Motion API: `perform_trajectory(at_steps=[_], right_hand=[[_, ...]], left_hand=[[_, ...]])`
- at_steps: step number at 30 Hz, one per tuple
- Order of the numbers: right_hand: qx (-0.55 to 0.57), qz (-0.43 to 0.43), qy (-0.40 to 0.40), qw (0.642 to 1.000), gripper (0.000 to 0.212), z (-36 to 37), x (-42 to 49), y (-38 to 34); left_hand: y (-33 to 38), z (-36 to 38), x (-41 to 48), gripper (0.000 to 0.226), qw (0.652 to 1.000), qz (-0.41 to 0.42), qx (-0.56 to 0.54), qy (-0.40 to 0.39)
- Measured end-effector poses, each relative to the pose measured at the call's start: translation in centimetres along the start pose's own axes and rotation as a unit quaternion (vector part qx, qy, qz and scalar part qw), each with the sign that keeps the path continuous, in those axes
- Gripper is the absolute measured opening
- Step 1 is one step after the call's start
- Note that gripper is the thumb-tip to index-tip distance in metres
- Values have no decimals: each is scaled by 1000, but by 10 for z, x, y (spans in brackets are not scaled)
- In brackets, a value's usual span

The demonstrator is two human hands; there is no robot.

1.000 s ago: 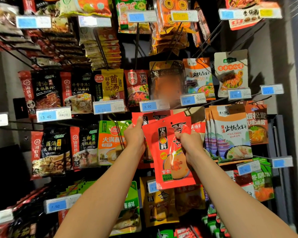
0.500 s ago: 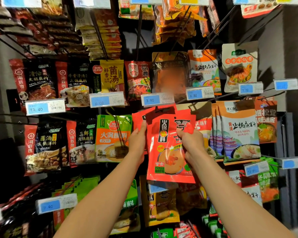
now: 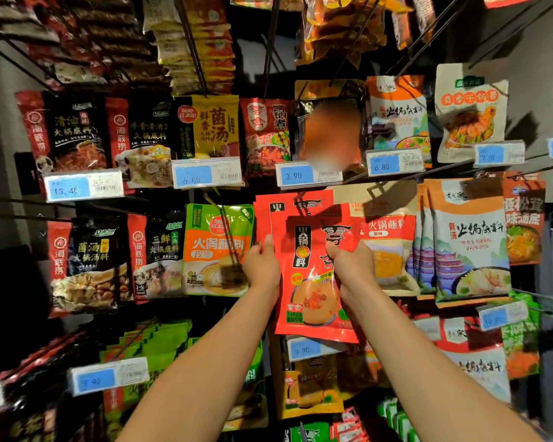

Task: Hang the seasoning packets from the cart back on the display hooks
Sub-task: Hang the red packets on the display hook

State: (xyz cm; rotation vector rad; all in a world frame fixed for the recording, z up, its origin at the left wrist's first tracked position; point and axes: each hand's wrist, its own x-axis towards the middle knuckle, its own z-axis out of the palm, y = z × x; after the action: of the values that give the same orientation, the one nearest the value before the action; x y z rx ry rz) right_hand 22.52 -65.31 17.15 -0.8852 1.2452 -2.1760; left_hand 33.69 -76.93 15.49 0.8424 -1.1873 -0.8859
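Both hands hold one glossy red seasoning packet with black lettering and a picture of orange broth [image 3: 313, 275] up against the display wall. The left hand [image 3: 262, 266] grips its left edge, thumb pointing up along the front; the right hand [image 3: 351, 266] pinches the right side, fingers curled over the front face. The packet hangs roughly upright, its top reaching the dark wire display hook [image 3: 304, 207] where at least one more red packet of the same design [image 3: 268, 215] sits just behind it; whether the held packet's hole is already on the hook cannot be told.

Just left hangs one green-and-orange dipping-sauce pouch [image 3: 217, 250], and left of that two black-and-red soup-base packets [image 3: 87, 263] side by side. Just right is one red-and-yellow pouch [image 3: 387, 247], then a row of white-and-orange packets with a pagoda drawing [image 3: 470, 240], several stacked on one hook, the count unclear.

The row above holds two more black-and-red packets, one yellow packet [image 3: 216, 129], one red packet, one blurred dark packet, one orange-and-white packet and one pale packet. Four white price tags with blue labels [image 3: 296, 175] in that row read 13.40, 6.00, 3.90 and 6.80. A further 3.90 tag [image 3: 304, 349] sits just beneath the held packet.
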Motion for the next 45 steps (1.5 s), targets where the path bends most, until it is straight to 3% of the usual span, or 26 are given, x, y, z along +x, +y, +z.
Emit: perform_trajectory(at_steps=[6, 9, 12, 17, 20, 22, 25, 28, 35, 45], right_hand=[[15, 16, -11, 1000, 22, -9, -9, -3], [26, 20, -15, 999, 21, -16, -15, -9], [27, 21, -39, 999, 17, -21, -22, -15], [27, 27, -61, 997, 14, -26, -34, -23], [18, 21, -72, 997, 13, -31, -36, -23], [12, 12, -78, 997, 13, -34, -38, -24], [8, 0, -76, 997, 13, -39, -41, -26], [9, -7, -64, 998, 14, -46, -43, -25], [-12, 4, -52, 999, 14, -50, -41, -22], [10, 48, -45, 998, 9, -40, -28, -29]], left_hand=[[11, -12, -24, 29, 999, 19, 36, -32], [16, -22, -39, 43, 995, 76, 70, 10], [24, -30, -52, 33, 991, 126, 46, -4], [41, -31, -64, 48, 992, 29, -33, -121], [48, -33, -65, 51, 990, 26, -62, -125], [54, -32, -68, 38, 988, 41, -83, -120], [60, -27, -66, 43, 990, 40, -101, -93], [64, -22, -62, 30, 987, 24, -137, -81], [73, -20, -70, 26, 986, 20, -126, -105], [84, -18, -60, 25, 988, 51, -124, -79]])
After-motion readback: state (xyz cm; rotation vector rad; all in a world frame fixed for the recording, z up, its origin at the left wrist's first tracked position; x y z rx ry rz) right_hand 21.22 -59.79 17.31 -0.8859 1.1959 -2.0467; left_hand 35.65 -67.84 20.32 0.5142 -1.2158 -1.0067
